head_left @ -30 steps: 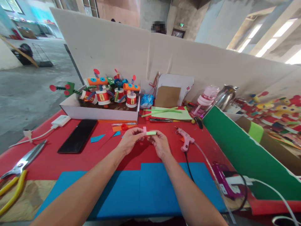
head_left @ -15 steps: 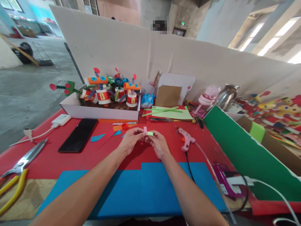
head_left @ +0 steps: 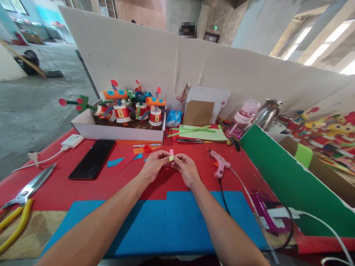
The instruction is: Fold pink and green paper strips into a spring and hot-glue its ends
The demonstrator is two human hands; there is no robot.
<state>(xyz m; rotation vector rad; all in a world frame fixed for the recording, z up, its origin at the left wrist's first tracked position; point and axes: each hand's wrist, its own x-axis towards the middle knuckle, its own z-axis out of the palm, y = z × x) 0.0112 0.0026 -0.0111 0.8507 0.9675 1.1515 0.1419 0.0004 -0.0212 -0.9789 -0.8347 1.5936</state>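
Just left of the pink glue gun (head_left: 220,163), we've got both hands up close together over the red desk covering (head_left: 155,188), and the action is all at the fingertips. Our left hand (head_left: 153,165) is in a narrow pinch on the pink paper strip (head_left: 171,152), which pokes upright, and on the light green paper strip (head_left: 171,158) just below it. Our right hand (head_left: 187,169) comes in from the glue gun's side, thumb and finger closed narrowly on the green strip, the two hands nearly touching. Farther left of the glue gun, past our hands, we see blue paper scraps (head_left: 115,162), then the black phone (head_left: 92,160), and well out beyond that, the yellow-handled scissors (head_left: 25,192). Behind the gun, there are light green sheets (head_left: 201,133) with thin strips across them, and back to its far left, the white box (head_left: 119,133) full of paper-cup figures (head_left: 122,113). Nearer to us than the gun, the blue sheets (head_left: 155,229) spread beneath our forearms. And over on the gun's right, it's the green-sided box (head_left: 294,184), with the purple power strip (head_left: 266,214) closer to us.
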